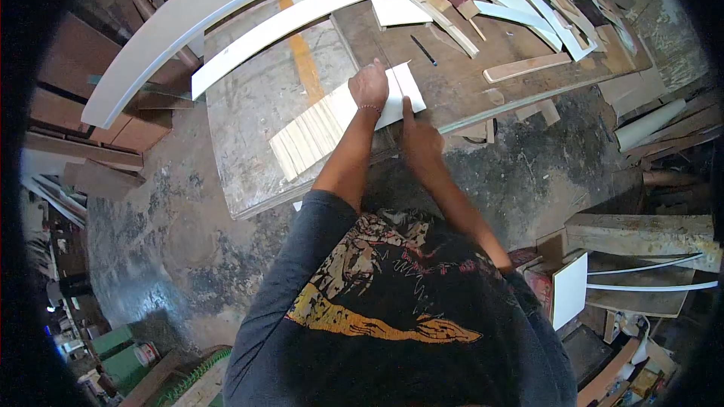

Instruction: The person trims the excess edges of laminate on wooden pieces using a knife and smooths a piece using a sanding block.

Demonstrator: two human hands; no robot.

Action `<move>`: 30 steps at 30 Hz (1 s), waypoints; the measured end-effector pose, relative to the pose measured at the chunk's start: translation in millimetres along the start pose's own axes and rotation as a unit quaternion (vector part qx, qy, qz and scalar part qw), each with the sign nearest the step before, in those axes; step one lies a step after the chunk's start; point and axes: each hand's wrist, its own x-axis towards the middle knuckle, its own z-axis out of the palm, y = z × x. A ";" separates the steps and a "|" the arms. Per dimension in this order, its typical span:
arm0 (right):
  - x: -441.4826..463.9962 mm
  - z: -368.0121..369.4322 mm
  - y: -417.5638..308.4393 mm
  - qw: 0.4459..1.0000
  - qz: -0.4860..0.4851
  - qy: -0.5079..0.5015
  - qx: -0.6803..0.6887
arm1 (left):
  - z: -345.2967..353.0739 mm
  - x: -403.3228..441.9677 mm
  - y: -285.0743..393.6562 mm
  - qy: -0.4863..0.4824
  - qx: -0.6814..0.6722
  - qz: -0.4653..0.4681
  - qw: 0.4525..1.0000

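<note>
Near twelve o'clock in my head view, a white piece (411, 81) lies on the surface (253, 169), right under both hands. Its long axis runs in line with the striped panel (313, 138), from eight o'clock up to two; whether they join or overlap under the left hand (368, 86), I can't tell. That hand presses down on the white piece with its fingers folded in; whether its grip pinches an edge is hidden from me. The right hand (422, 143) is at the piece's near edge, index finger stretched onto the white face, other fingers curled, and I can't make out anything clamped in them. For the two o'clock end, the right hand is the nearer; for the striped end at eight, the left. Off the left hand, a pencil (424, 50) lies at two o'clock and a curved white strip (290, 25) at ten.
</note>
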 end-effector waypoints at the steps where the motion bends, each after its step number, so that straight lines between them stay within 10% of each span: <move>1: -7.9 -8.6 -1.0 0.999 0.010 -0.044 -0.003 | 0.7 1.2 -0.2 0.002 0.000 -0.002 1.000; 30: 28.9 0.4 -0.1 0.999 0.026 -0.033 -0.001 | 21.0 -1.6 -11.5 0.036 0.007 0.064 0.997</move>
